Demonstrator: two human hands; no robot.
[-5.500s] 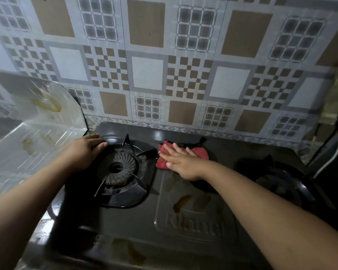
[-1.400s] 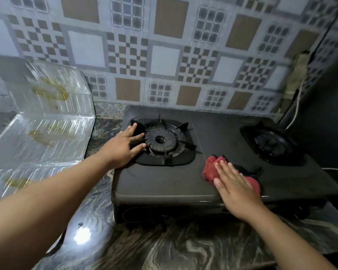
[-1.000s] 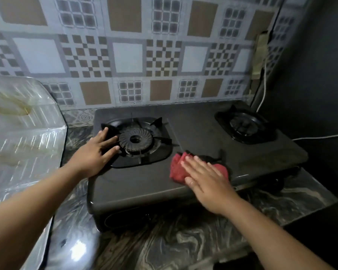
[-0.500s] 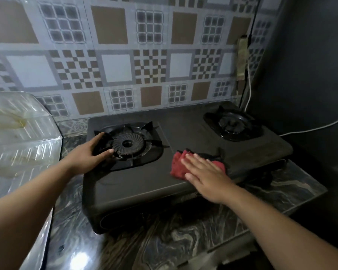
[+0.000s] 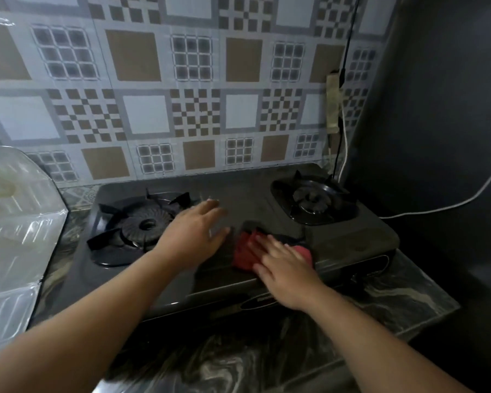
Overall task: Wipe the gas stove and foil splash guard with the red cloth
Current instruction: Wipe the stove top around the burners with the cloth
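Observation:
A dark two-burner gas stove (image 5: 247, 199) sits on a marbled counter. The red cloth (image 5: 243, 249) lies on the stove's front middle, and my right hand (image 5: 284, 268) presses flat on it with fingers spread. My left hand (image 5: 194, 236) hovers blurred over the stove's middle, just left of the cloth, fingers apart and holding nothing. The foil splash guard (image 5: 17, 222) stands at the left, shiny and stained with yellowish grease.
The left burner grate (image 5: 138, 222) and right burner grate (image 5: 312, 199) stick up from the stove top. A tiled wall (image 5: 182, 95) runs behind. A power strip (image 5: 333, 103) with white cable (image 5: 437, 207) hangs at the right by a dark wall. Marbled counter (image 5: 267, 350) lies in front.
My left hand has left the left burner's edge and swung right to the stove's middle beside the cloth. My right hand stays pressed on the cloth. The camera view shifted slightly.

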